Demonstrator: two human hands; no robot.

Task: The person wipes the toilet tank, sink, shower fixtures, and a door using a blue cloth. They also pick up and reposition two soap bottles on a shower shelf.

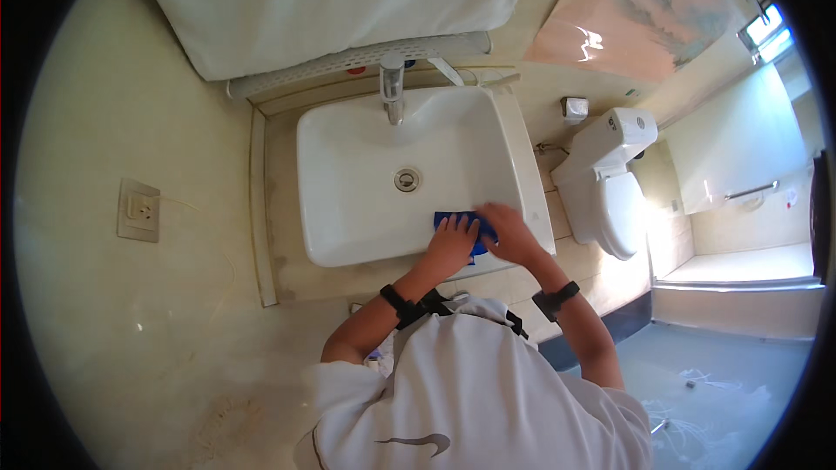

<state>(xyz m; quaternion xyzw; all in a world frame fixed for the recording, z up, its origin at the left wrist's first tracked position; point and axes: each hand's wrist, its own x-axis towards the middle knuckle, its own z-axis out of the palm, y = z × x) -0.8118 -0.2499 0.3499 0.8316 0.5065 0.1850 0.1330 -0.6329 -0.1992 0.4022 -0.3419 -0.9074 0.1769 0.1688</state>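
A blue cloth (485, 230) lies over the near right rim of the white washbasin (353, 209). My left hand (452, 245) rests on the cloth's left part with its fingers spread. At the cloth's right side is my right hand (508, 230), its fingers bent and touching the cloth; whether they grip it cannot be told. A chrome faucet (392, 88) stands at the basin's far side, and a round metal drain (407, 179) sits in the basin's bottom. Both wrists wear black bands.
A white hanging cloth (339, 0) covers the wall above a perforated shelf (287, 75). To the right stands a toilet (617, 209) with its lid down, beside a small metal holder (575, 109). A wall socket (138, 210) with a plugged cord is at left.
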